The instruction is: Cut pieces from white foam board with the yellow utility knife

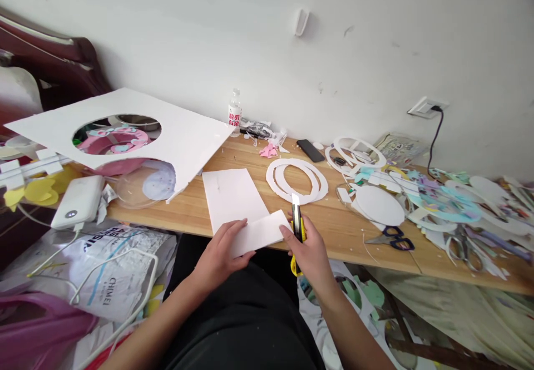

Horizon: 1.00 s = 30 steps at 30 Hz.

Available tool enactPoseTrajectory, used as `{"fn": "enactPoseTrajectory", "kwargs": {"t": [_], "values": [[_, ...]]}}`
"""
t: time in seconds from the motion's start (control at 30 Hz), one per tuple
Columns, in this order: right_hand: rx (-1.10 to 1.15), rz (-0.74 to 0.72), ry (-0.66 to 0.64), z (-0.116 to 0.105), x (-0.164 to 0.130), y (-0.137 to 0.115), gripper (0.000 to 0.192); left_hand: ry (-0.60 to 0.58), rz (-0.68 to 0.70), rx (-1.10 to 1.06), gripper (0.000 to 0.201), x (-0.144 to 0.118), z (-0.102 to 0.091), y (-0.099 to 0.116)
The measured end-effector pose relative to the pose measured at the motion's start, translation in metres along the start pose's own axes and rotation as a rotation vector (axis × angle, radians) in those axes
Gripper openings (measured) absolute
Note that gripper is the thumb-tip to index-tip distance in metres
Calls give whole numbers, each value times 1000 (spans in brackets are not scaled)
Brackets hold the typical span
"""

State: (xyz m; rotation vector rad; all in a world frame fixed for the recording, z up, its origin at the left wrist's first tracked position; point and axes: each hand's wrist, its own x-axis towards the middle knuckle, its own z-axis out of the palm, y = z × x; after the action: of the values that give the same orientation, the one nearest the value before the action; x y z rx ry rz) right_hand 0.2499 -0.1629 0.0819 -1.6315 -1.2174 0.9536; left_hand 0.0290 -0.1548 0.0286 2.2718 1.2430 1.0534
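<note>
My left hand (223, 250) presses down on a small white foam rectangle (262, 232) at the front edge of the wooden table (334, 220). A larger white foam sheet (233, 195) lies just behind it. My right hand (311, 250) grips a yellow and black utility knife (297, 222), blade pointing away from me, right beside the small rectangle's right end. White foam rings (297, 179) lie past the knife tip.
A big white board with a round hole (183, 133) overhangs the table's left end. Blue-handled scissors (394, 239), a white disc (379, 205), a black phone (311, 150), a glue bottle (235, 113) and several paper scraps crowd the right. A power bank (79, 202) and bags sit lower left.
</note>
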Motion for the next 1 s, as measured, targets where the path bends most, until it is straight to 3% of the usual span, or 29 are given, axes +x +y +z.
{"fn": "enactPoseTrajectory", "kwargs": {"t": [0.1, 0.2, 0.37, 0.53, 0.8, 1.0], "values": [[220, 100, -137, 1, -9, -10, 45, 30, 23, 1, 67, -6, -8, 5], [331, 102, -156, 1, -18, -15, 40, 9, 75, 47, 69, -4, -12, 9], [426, 137, -207, 1, -27, -20, 36, -8, 120, 123, 75, 4, -14, 16], [471, 157, -229, 3, -27, -15, 35, 21, 78, 89, 61, 4, -12, 18], [569, 168, -259, 3, -26, -11, 36, 53, 71, 98, 56, 0, -13, 22], [647, 219, -305, 1, -25, -10, 35, 80, 59, -58, 58, 1, -13, 28]]}}
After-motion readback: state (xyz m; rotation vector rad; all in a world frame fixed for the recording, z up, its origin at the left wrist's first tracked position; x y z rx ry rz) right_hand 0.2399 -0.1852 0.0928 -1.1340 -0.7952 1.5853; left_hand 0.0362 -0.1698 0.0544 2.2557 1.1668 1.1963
